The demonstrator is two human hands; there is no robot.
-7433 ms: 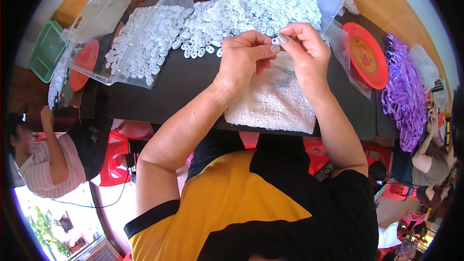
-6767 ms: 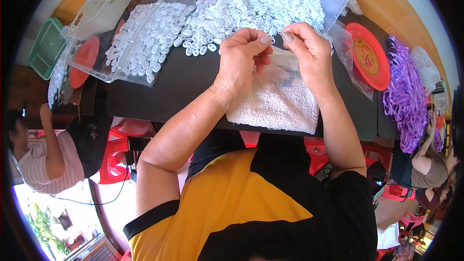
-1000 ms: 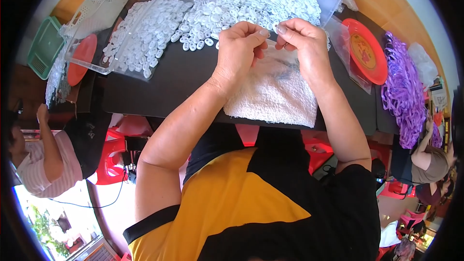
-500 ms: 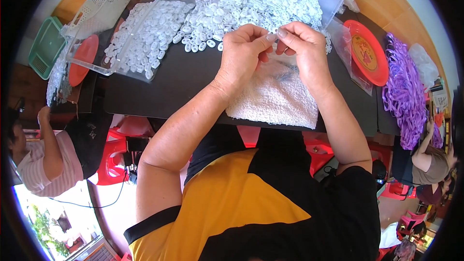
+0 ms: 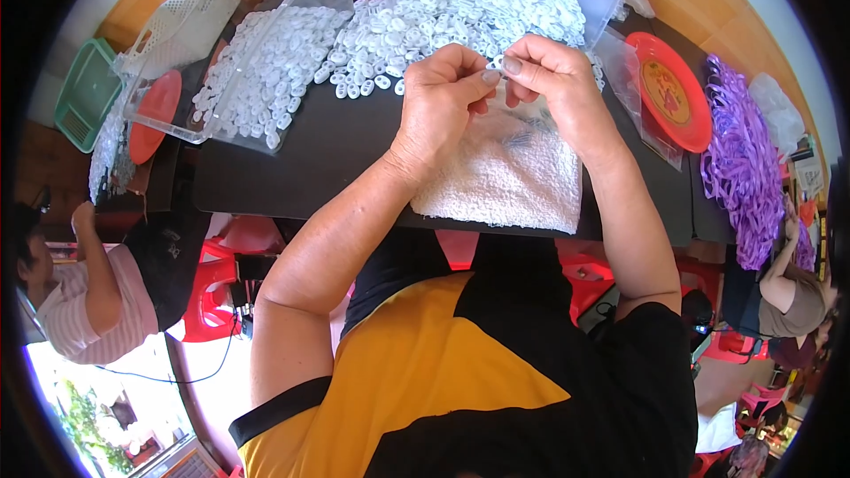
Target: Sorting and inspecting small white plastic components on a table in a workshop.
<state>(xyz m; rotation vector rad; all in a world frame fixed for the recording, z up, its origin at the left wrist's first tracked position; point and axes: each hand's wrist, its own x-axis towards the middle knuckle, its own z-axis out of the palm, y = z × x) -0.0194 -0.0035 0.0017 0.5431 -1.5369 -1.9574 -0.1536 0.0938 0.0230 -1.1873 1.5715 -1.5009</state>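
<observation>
My left hand [image 5: 443, 97] and my right hand [image 5: 558, 88] meet over the far edge of a folded white towel [image 5: 500, 186]. Between their thumbs and fingertips is a small white oval piece [image 5: 495, 63] with holes, partly covered by the fingers. Both hands are closed in a pinch on it. Just below them, a few thin bluish slivers [image 5: 518, 139] lie on the towel; their kind is too small to tell. Behind the hands spreads a heap of white two-hole oval pieces [image 5: 381, 40], spilling out of a clear plastic bin [image 5: 611, 0].
Left of the heap, a tipped clear bin [image 5: 190, 134] holds more ovals. A red plate [image 5: 155, 115], green basket [image 5: 84, 93] and white basket [image 5: 181, 22] stand beyond. To the right are a red tray [image 5: 666, 93] and purple ribbons [image 5: 739, 168]. People sit at both sides.
My fingertips have drawn slightly apart and the right thumb has shifted, so more of the white oval piece shows. The view has shifted a little; the heap looks unchanged.
</observation>
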